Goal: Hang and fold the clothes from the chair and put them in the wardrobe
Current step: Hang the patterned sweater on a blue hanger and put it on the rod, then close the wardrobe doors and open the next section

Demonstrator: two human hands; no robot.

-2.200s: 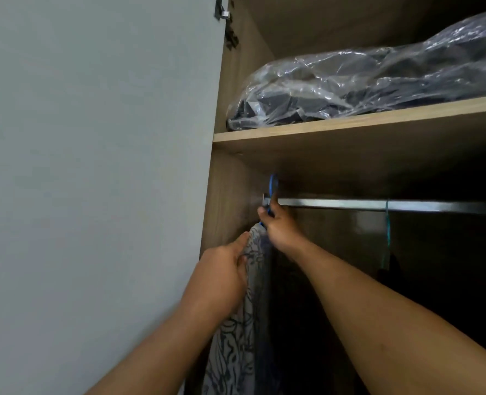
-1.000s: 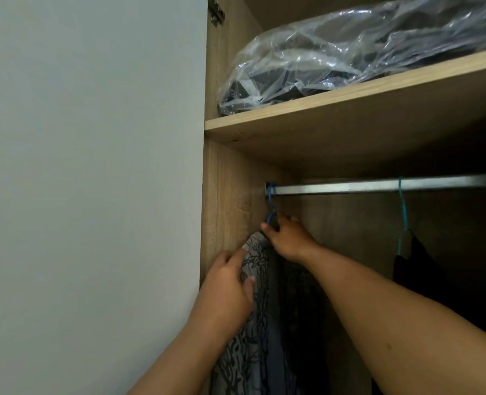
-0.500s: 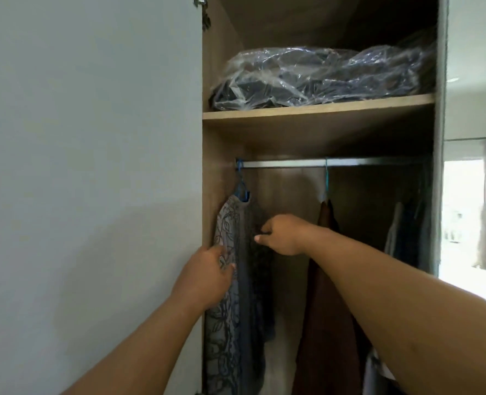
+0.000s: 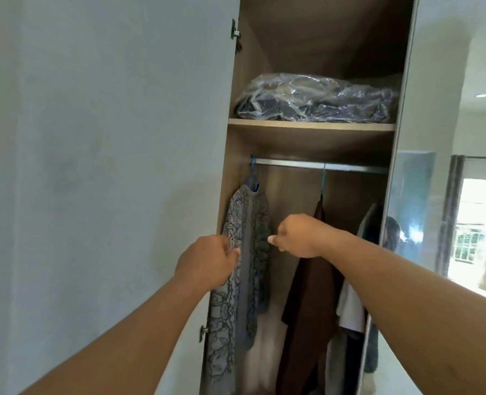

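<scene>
A grey garment with a dark leaf pattern (image 4: 248,220) hangs from a blue hanger (image 4: 253,182) at the far left end of the wardrobe's metal rail (image 4: 293,163). My left hand (image 4: 207,260) is curled at the garment's left edge, with the thumb on the cloth. My right hand (image 4: 295,236) is curled just right of the garment. Its thumb tip reaches the garment's right edge, and nothing is visible in its fingers. Both arms stretch forward from the bottom of the view.
A brown garment (image 4: 307,295) hangs on a teal hanger (image 4: 323,181) mid-rail, with pale clothes (image 4: 350,309) further right. A clear plastic bag of dark clothes (image 4: 315,101) lies on the upper shelf (image 4: 310,127). The open grey door (image 4: 108,166) stands left, a mirrored door (image 4: 435,138) right.
The view has pulled back from the rail. My right hand let go of the blue hanger's hook and dropped to the garment's side. My left hand slid down the garment's left edge.
</scene>
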